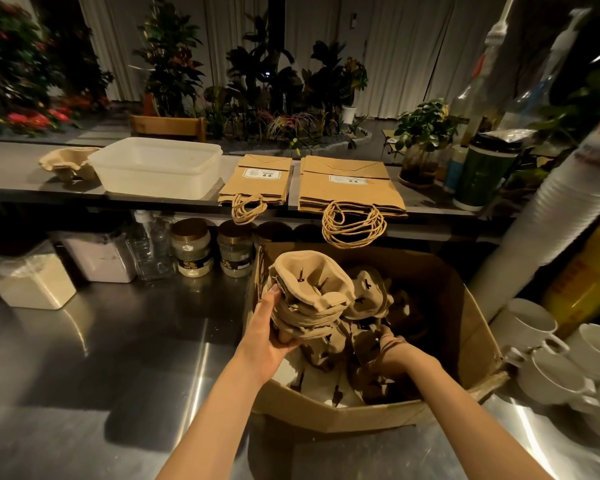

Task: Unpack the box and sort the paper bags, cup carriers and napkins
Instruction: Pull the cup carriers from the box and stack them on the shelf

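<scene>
- Grips a stack of cup carriers (309, 296) with the left hand (274, 337), fingers curled under the bottom and thumb up the side.
- Holds that stack up above the left rim of the box (361, 415).
- Reaches down inside the box with the right hand (394, 356), fingers curled round some of the loose cup carriers (368, 299) lying there; too blurred to tell how tight.
- Shows white stuff (288, 370) at the bottom of the box, too dark to tell what.
- Keeps the box on the steel counter (118, 358), toward its right end.
- Leaves a wide stretch of shiny counter left of the box, out to the food tubs (32, 282) at the back left corner.
- Crowds the box's right wall with white cups (534, 323) just beside it.
- Lines up jars (192, 247) along the counter's back edge.
- Has, on the shelf (21, 183) behind, one cup carrier (68, 164) at the left end just beside a plastic tub (156, 168), then small paper bags (260, 181) and big paper bags (350, 188) side by side, string handles hanging over the front edge.
</scene>
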Action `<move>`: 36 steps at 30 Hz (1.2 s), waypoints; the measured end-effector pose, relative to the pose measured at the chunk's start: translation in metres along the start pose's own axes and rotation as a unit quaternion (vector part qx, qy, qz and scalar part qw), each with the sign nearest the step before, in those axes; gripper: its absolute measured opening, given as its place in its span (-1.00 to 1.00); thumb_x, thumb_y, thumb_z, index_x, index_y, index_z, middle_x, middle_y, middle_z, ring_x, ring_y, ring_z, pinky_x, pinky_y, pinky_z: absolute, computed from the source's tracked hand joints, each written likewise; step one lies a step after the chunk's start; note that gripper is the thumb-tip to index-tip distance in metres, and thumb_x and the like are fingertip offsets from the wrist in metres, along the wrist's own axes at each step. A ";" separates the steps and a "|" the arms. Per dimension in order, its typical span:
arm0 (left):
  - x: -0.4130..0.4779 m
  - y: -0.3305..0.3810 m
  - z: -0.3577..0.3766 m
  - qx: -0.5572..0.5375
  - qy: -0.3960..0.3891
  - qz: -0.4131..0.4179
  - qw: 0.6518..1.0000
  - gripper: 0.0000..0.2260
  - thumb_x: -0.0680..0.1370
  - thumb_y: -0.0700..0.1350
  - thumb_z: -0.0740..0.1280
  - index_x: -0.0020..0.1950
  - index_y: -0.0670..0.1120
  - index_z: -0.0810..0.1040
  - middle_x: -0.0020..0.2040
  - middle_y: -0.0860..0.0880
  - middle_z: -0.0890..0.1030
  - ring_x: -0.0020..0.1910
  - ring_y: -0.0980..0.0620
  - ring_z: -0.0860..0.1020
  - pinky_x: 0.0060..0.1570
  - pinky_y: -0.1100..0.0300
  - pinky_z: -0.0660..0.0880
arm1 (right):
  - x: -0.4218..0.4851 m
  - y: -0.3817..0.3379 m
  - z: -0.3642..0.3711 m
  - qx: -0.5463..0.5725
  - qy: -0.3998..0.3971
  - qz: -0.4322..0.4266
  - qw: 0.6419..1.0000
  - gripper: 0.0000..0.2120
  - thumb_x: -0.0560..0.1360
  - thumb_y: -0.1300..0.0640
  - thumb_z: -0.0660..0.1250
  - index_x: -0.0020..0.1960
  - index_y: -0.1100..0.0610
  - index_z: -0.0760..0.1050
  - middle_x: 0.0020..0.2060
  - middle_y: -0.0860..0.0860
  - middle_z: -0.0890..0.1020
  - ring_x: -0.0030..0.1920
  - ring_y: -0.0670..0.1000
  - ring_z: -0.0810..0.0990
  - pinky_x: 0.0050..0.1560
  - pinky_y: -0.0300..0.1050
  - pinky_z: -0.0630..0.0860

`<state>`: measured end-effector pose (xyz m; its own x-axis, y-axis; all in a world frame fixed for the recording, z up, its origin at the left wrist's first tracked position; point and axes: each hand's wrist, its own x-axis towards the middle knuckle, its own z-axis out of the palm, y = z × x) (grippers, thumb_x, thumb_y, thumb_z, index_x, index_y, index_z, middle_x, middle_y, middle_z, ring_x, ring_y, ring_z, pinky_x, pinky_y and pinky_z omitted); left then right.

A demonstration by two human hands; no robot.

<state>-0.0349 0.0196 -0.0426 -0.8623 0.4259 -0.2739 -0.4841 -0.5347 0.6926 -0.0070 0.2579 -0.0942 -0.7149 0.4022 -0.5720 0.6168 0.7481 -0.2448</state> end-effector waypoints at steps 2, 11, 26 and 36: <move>0.000 0.000 0.000 -0.001 0.002 0.000 1.000 -0.46 0.38 0.18 0.29 0.34 0.05 0.43 0.23 -0.10 0.57 0.20 -0.13 0.53 0.07 -0.07 0.51 | 0.001 0.000 0.000 -0.012 0.008 0.002 1.000 -0.02 0.43 0.01 0.44 0.57 0.03 -0.19 0.51 0.20 0.08 0.43 0.25 0.28 0.35 0.08 0.40; 0.000 -0.001 -0.001 0.001 0.008 -0.001 1.000 -0.48 0.39 0.18 0.29 0.32 0.06 0.44 0.22 -0.08 0.57 0.21 -0.13 0.53 0.06 -0.06 0.51 | 0.009 0.009 -0.004 0.080 -0.020 0.011 0.997 -0.12 0.41 -0.01 0.46 0.55 0.04 0.02 0.36 0.14 0.42 0.28 0.15 0.48 0.22 0.01 0.51; 0.002 -0.003 -0.002 0.002 0.007 0.004 1.000 -0.59 0.43 0.17 0.27 0.24 0.07 0.47 0.22 -0.08 0.57 0.18 -0.11 0.53 -0.01 -0.03 0.50 | -0.008 -0.022 0.005 -0.134 0.082 0.009 0.988 -0.22 0.49 -0.08 0.31 0.56 0.03 -0.04 0.53 0.15 0.01 0.49 0.25 0.06 0.44 0.17 0.19; 0.005 -0.004 -0.006 0.015 0.001 -0.002 1.000 -0.40 0.39 0.21 0.32 0.39 0.06 0.40 0.33 -0.10 0.52 0.29 -0.17 0.48 0.19 -0.14 0.45 | 0.017 -0.036 0.032 -0.052 0.066 0.114 0.990 0.14 0.30 -0.17 0.50 0.56 0.12 -0.19 0.48 0.25 -0.02 0.45 0.33 0.10 0.38 0.22 0.25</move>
<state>-0.0379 0.0194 -0.0511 -0.8602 0.4276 -0.2779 -0.4837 -0.5110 0.7106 -0.0303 0.2210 -0.1201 -0.6020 0.6277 -0.4936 0.7352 0.6769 -0.0360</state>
